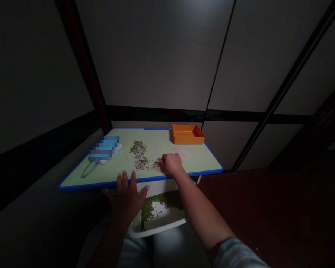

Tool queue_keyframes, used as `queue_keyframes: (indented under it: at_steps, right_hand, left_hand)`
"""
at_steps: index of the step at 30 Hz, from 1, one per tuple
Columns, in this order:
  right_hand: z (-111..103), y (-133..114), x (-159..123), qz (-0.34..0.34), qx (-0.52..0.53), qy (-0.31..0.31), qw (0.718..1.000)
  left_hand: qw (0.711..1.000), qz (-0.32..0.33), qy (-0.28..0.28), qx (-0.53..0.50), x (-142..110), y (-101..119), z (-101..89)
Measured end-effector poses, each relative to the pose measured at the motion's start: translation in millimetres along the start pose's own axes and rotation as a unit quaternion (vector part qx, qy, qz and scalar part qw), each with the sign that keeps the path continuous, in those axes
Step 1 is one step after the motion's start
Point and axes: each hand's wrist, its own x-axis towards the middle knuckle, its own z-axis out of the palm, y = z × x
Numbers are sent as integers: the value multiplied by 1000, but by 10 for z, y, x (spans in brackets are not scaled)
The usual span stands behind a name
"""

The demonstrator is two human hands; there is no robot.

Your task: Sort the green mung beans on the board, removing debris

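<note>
My right hand (171,164) rests near the front of the light green tabletop (120,143). Its fingers are curled together at the right end of the spread-out grains, and whatever they pinch is hidden. Small green grains that look like mung beans (138,146) are strewn over the middle, mixed lower down with paler, pinkish grains (141,163). A faint pinkish patch (182,152) lies beyond the right hand. My left hand (127,201) is open at the blue front edge, fingers spread and fingertips on the tabletop. Below that edge, a white bin (158,231) contains more green grains.
An orange open box (188,139) stands at the back right of the table. On the left lies a blue, blurred-out object (104,148) with a thin loop (88,170). Grey panels (156,56) rise behind the table, and a dark red floor (254,208) spreads to the right.
</note>
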Motion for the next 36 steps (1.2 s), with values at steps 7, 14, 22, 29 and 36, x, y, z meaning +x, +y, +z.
queue_keyframes:
  at_steps: [7,14,22,29,36]
  right_hand:
    - [-26,44,-6,31,-12,1,999]
    - [-48,230,-23,61,-7,9,998]
    - [-57,435,-38,129,17,26,991]
    - [-41,441,-28,199,31,22,979]
    - [-18,283,43,101,45,48,993]
  left_hand:
    - [1000,-3,-5,-5,2,-4,-2]
    - [1000,-1,-1,-5,9,-6,2]
    - [1000,-1,-2,3,4,-11,7]
    - [1000,-6,1,8,12,1,-2]
    - [1000,0,15,15,5,-1,-16]
